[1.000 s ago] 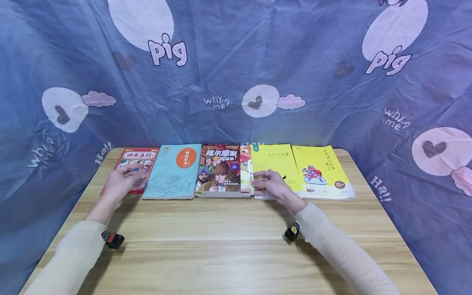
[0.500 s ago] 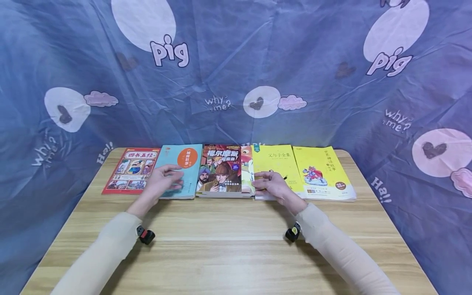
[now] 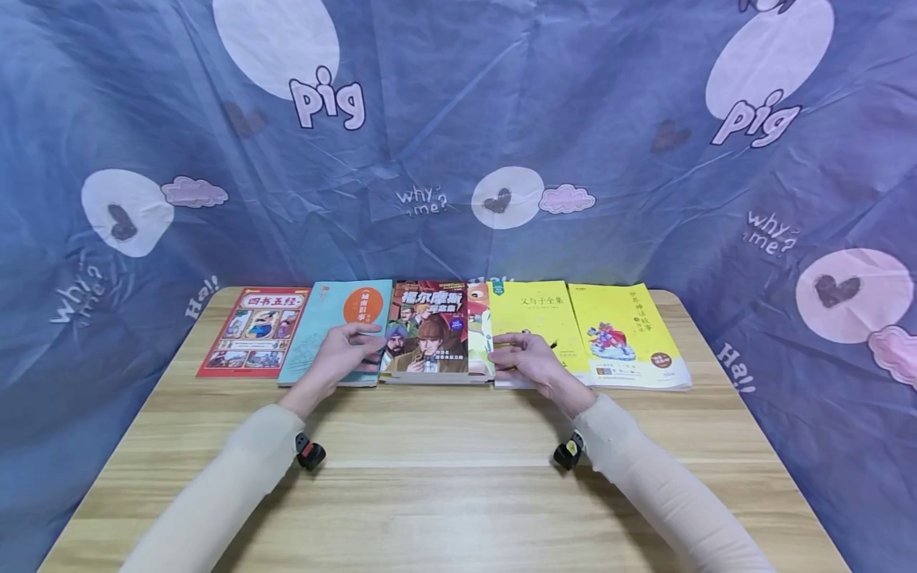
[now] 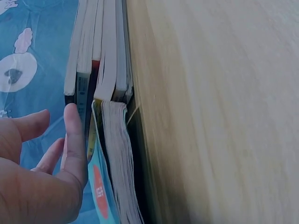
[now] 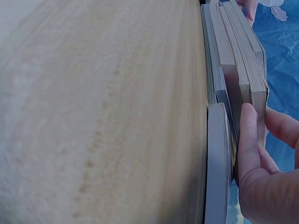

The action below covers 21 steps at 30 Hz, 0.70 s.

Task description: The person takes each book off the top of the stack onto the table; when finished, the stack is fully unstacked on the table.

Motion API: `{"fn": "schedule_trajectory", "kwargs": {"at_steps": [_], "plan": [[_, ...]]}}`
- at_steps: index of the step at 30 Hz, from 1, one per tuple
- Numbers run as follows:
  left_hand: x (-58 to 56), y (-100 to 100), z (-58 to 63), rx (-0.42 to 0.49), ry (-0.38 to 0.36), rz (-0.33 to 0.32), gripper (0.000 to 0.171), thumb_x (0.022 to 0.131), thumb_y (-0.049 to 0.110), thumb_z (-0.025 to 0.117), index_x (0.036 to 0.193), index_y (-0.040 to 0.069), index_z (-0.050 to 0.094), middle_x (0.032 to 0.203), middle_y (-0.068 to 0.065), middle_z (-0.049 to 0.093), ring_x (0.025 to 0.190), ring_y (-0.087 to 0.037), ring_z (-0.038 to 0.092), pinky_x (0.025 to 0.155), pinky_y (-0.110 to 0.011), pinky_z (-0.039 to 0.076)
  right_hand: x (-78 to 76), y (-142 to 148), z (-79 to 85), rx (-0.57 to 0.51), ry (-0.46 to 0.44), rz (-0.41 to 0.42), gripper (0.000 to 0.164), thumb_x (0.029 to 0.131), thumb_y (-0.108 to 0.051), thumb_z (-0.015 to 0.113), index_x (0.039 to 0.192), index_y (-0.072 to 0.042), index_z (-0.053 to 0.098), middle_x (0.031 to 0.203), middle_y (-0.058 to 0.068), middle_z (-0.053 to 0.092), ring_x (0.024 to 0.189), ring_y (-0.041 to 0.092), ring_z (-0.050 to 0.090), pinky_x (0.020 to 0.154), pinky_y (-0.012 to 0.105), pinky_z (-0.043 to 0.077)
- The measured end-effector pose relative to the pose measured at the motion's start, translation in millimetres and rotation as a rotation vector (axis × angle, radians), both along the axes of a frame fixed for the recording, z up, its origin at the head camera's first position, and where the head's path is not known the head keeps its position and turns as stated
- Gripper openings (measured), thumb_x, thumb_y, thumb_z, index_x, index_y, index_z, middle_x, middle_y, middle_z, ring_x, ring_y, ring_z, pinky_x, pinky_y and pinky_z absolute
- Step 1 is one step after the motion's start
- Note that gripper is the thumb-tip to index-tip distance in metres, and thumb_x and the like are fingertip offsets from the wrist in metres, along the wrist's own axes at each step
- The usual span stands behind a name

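In the head view a stack of several books lies mid-row, with a detective book [image 3: 430, 334] on top. My left hand [image 3: 344, 354] hovers over the blue-green book [image 3: 308, 350], its fingers extended toward the stack's left end. The left wrist view has one fingertip [image 4: 71, 112] at the ends of the stacked books [image 4: 96, 42]; whether it touches is hard to tell. My right hand [image 3: 533, 362] lies over a yellow book [image 3: 526, 298], fingers reaching to the stack's right end. In the right wrist view a digit touches the stacked books [image 5: 243, 70].
A red book [image 3: 254, 334] lies at the far left of the row, and another yellow book [image 3: 630, 334] at the right end. Behind the wooden table [image 3: 458, 493] hangs a blue printed cloth [image 3: 430, 119].
My left hand has moved right, from over the red book, across the blue-green book, to beside the stack. My right hand and the books have stayed in place.
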State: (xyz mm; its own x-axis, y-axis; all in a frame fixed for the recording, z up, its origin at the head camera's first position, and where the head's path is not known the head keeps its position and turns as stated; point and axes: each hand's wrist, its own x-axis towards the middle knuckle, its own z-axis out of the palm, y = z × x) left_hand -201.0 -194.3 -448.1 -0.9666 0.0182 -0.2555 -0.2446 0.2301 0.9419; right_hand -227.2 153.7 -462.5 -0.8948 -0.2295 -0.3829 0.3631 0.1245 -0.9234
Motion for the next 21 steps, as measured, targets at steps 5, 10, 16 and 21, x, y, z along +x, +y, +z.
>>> {"fn": "schedule_trajectory", "kwargs": {"at_steps": [5,10,16,21], "plan": [[-3.0,5,-3.7,-0.031,-0.014,0.003,0.05,0.101,0.027,0.074,0.144,0.006,0.062,0.122,-0.014,0.072,0.08,-0.012,0.071,0.076,-0.031,0.069,-0.4,0,-0.7,-0.003,-0.001,0.007,0.053,0.098,0.001,0.069,0.148,0.004,0.053,0.105,0.006,0.08,0.077,0.013,0.074,0.076,0.028,0.068],[-4.7,8,-5.9,-0.052,-0.003,0.001,0.049,0.098,0.025,0.077,0.141,0.004,0.063,0.115,-0.011,0.072,0.078,-0.01,0.07,0.071,-0.029,0.068,-0.7,1,-0.5,-0.007,0.002,0.008,0.053,0.098,0.001,0.07,0.148,0.005,0.053,0.105,0.006,0.079,0.076,0.012,0.074,0.076,0.027,0.068],[-4.9,11,-6.9,-0.045,-0.003,-0.003,0.058,0.095,0.021,0.081,0.145,0.002,0.059,0.131,-0.022,0.065,0.075,-0.008,0.07,0.064,-0.028,0.066,-0.8,2,-1.7,-0.011,0.01,0.015,0.054,0.097,0.002,0.07,0.148,0.006,0.052,0.104,0.006,0.08,0.076,0.012,0.074,0.076,0.026,0.068],[-5.6,12,-7.6,-0.061,-0.013,-0.007,0.061,0.096,0.021,0.08,0.148,0.002,0.056,0.138,-0.026,0.062,0.081,-0.012,0.073,0.066,-0.029,0.067,-1.6,2,-2.6,-0.017,0.01,0.012,0.054,0.097,0.002,0.07,0.148,0.006,0.052,0.104,0.005,0.08,0.077,0.013,0.074,0.076,0.027,0.068]]}}
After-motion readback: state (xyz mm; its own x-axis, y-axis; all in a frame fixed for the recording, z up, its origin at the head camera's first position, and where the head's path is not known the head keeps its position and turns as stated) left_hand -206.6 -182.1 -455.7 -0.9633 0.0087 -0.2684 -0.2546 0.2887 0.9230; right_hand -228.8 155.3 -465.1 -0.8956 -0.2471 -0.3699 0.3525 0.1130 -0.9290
